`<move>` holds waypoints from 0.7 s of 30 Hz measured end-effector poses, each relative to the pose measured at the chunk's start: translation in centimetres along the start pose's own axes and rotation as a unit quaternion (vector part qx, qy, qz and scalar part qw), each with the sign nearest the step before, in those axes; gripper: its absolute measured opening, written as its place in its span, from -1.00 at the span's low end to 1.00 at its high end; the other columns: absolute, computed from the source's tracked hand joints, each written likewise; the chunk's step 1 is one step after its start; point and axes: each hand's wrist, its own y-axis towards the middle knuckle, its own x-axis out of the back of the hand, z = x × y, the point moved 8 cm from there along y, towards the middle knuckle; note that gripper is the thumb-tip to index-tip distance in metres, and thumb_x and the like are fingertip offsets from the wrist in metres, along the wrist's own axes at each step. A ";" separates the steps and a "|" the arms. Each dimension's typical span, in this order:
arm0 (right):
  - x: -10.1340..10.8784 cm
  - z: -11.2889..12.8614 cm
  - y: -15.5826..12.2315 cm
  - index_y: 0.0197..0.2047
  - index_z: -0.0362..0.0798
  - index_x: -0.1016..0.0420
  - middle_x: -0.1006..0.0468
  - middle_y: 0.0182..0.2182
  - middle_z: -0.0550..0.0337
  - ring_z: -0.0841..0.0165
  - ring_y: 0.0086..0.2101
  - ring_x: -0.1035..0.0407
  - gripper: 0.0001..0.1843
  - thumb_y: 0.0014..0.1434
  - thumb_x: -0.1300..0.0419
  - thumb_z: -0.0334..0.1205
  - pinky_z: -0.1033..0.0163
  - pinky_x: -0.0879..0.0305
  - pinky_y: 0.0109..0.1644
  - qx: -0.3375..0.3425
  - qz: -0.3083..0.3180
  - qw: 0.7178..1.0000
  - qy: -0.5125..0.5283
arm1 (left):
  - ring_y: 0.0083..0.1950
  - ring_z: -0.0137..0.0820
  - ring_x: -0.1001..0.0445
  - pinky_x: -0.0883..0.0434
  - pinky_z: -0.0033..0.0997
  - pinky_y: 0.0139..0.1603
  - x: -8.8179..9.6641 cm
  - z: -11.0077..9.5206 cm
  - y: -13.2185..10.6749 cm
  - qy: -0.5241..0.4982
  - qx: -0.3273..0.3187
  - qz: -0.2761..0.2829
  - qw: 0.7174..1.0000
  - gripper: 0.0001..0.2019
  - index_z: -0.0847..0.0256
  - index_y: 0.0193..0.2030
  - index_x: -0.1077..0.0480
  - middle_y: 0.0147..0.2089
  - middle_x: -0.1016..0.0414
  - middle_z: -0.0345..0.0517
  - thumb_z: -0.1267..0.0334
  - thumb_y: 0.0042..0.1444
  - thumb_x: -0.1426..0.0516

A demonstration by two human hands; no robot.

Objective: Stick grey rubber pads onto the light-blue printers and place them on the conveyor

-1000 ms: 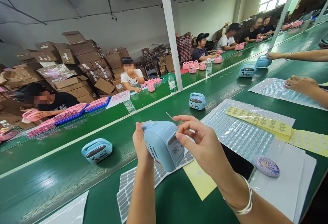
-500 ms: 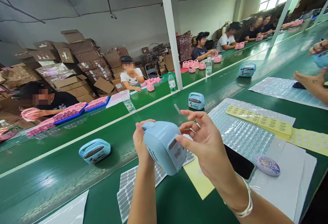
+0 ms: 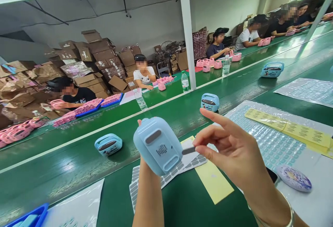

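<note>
Blue case (image 3: 153, 153), held from behind by the left hand (image 3: 139, 122); the right hand (image 3: 231, 147), alongside, pinches a grey strip (image 3: 188, 150); print (image 3: 161, 150) illegible.

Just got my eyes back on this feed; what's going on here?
A person's left hand, mostly hidden, holds up a light-blue device. The right hand pinches a gray strip beside the device's edge. On the face toward the camera, a gray pad sits in the upper recess, while the lower recess shows bare blue. Below lies a sheet of gray pads. Similar blue devices stand farther off on the green surface.
</note>
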 end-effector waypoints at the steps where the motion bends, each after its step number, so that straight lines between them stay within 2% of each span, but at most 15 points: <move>1: -0.5 0.3 -0.3 0.26 0.37 -0.32 -0.59 -0.35 0.39 0.54 -0.35 -0.48 -0.22 0.12 -0.29 -0.57 0.51 -0.48 -0.14 0.011 0.016 1.000 -0.016 | -0.61 -0.48 -0.20 -0.25 -0.43 -0.62 0.2 0.1 -0.1 0.003 0.003 -0.009 1.000 -0.47 0.18 -0.58 -0.25 -0.60 -0.21 -0.24 -0.26 0.07 -0.17; 5: -2.1 0.5 -1.0 0.34 0.52 -0.11 -0.48 -0.19 0.35 0.57 -0.43 -0.48 -0.03 0.11 -0.26 -0.62 0.47 -0.51 -0.19 0.023 0.079 0.996 -0.030 | -0.60 -0.45 -0.16 -0.22 -0.37 -0.65 0.3 0.1 -0.4 0.056 0.001 -0.027 0.998 -0.41 0.15 -0.61 -0.17 -0.60 -0.14 -0.22 -0.33 -0.17 -0.28; 7: -2.3 0.4 -1.1 0.35 0.57 -0.06 -0.41 -0.17 0.35 0.56 -0.43 -0.48 0.02 0.11 -0.25 -0.64 0.42 -0.52 -0.17 0.024 0.088 0.996 -0.020 | -0.58 -0.43 -0.17 -0.24 -0.36 -0.64 0.3 -0.1 -0.4 0.072 -0.008 -0.027 0.997 -0.40 0.15 -0.60 -0.15 -0.59 -0.13 -0.21 -0.33 -0.21 -0.29; 13: -2.2 0.4 -1.0 0.35 0.63 0.01 -0.37 -0.14 0.35 0.56 -0.41 -0.47 0.04 0.13 -0.24 -0.63 0.35 -0.52 -0.15 0.033 0.071 0.997 -0.023 | -0.57 -0.39 -0.21 -0.26 -0.32 -0.61 0.2 -0.2 -0.2 0.081 -0.026 -0.009 0.996 -0.40 0.15 -0.55 -0.23 -0.55 -0.21 -0.15 -0.42 -0.03 -0.12; 17: -2.5 0.6 -1.1 0.35 0.65 0.03 -0.37 -0.11 0.34 0.57 -0.42 -0.46 0.05 0.14 -0.23 -0.64 0.37 -0.51 -0.21 0.041 0.079 0.995 -0.041 | -0.56 -0.43 -0.15 -0.27 -0.34 -0.55 -0.4 -0.3 0.5 0.013 -0.035 0.017 0.999 -0.50 0.14 -0.46 -0.34 -0.52 -0.19 -0.17 -0.31 0.06 -0.16; 21: -2.5 0.7 -1.2 0.36 0.62 0.03 -0.38 -0.11 0.32 0.55 -0.43 -0.45 0.06 0.13 -0.22 -0.66 0.37 -0.51 -0.24 0.044 0.078 0.995 -0.051 | -0.55 -0.46 -0.15 -0.28 -0.38 -0.53 -1.0 0.0 1.0 -0.057 -0.015 0.056 0.997 -0.53 0.15 -0.44 -0.36 -0.50 -0.20 -0.19 -0.26 0.03 -0.21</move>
